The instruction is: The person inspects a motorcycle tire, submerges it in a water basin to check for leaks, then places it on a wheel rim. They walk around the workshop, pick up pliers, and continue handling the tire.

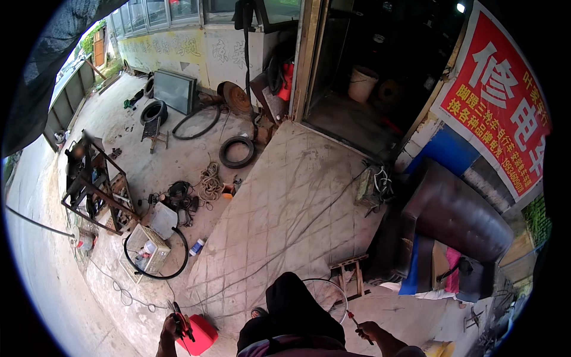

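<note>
Near the bottom left, my left hand [171, 326] is closed around a red-and-black hand tool [183, 324] that resembles pliers. A red box-shaped object [203, 334] is just beyond it on the ground. My right hand [370, 331], lower right, grips a slim stick-like tool [353, 318] with a red section, possibly a screwdriver. That red section is at the edge of a thin pale hoop [345, 296], which stands partly hidden behind my dark-clothed knee. Whether they touch I cannot tell.
A small wooden stool [351, 276] stands beyond the hoop, beside a brown sofa [455, 208]. Ahead left are a white crate [146, 259] with a black tire [187, 253], coiled rope [210, 181], another tire [237, 152] and a metal rack [98, 184]. A doorway [363, 119] opens ahead.
</note>
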The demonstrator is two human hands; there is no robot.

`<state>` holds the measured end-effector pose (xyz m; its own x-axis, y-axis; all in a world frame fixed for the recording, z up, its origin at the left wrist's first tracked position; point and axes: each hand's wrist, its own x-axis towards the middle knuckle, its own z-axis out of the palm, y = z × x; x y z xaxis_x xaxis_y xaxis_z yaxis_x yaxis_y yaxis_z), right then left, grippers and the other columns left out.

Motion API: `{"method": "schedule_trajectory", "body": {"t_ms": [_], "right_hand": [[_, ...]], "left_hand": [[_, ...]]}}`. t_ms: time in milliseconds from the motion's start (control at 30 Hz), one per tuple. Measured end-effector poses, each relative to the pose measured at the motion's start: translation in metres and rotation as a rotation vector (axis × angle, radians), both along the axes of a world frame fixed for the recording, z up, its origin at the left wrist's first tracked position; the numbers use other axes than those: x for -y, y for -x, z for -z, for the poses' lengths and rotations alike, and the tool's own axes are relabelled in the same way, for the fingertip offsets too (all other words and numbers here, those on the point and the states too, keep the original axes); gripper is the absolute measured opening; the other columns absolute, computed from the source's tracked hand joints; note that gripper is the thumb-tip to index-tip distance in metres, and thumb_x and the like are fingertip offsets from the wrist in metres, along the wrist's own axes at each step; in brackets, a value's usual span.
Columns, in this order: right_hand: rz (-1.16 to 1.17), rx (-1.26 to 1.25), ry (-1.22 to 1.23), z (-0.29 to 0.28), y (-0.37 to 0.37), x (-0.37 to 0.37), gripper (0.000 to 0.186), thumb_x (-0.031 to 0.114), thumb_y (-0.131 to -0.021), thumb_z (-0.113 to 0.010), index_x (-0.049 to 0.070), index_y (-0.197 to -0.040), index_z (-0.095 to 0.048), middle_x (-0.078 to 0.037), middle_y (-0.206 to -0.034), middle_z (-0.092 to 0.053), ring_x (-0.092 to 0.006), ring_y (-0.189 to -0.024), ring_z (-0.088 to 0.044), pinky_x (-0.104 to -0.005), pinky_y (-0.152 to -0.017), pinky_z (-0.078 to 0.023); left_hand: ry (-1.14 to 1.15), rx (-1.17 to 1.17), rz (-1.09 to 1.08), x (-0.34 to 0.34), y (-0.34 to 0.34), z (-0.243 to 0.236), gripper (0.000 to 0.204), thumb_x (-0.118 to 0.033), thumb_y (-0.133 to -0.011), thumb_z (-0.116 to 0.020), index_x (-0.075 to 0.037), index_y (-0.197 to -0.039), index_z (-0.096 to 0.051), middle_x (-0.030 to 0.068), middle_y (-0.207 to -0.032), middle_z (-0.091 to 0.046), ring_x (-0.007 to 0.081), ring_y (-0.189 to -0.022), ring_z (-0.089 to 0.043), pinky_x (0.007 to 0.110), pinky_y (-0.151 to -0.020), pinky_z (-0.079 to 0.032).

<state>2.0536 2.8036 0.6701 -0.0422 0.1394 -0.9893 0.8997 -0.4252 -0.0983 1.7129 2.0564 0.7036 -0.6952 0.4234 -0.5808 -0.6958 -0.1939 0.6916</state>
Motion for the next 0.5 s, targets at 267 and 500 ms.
{"method": "schedule_trajectory", "body": {"t_ms": [267,500], "right_hand": [[0.166,-0.077,0.153,0.113,0.027,-0.080,0.030,0.026,-0.103,-0.043,0.002,-0.091,-0.056,-0.006,-0.072,-0.055,-0.0173,-0.056,-0.048,-0.0332,-0.051,-0.042],[0.482,-0.191,0.091,-0.049,0.298,-0.116,0.015,0.018,-0.097,-0.051,0.005,-0.103,-0.052,-0.009,-0.078,-0.059,-0.0168,-0.056,-0.051,-0.0308,-0.044,-0.041]], "left_hand": [[-0.084,0.267,0.065,-0.144,0.187,0.010,0.031,-0.033,-0.082,-0.068,-0.003,-0.077,-0.061,0.0188,-0.064,-0.063,0.0374,-0.058,-0.065,0.052,-0.050,-0.055],[0.186,0.339,0.218,-0.233,0.333,-0.093,0.019,-0.019,-0.078,-0.061,-0.001,-0.070,-0.062,0.0154,-0.059,-0.060,0.0291,-0.048,-0.060,0.040,-0.042,-0.049]]}}
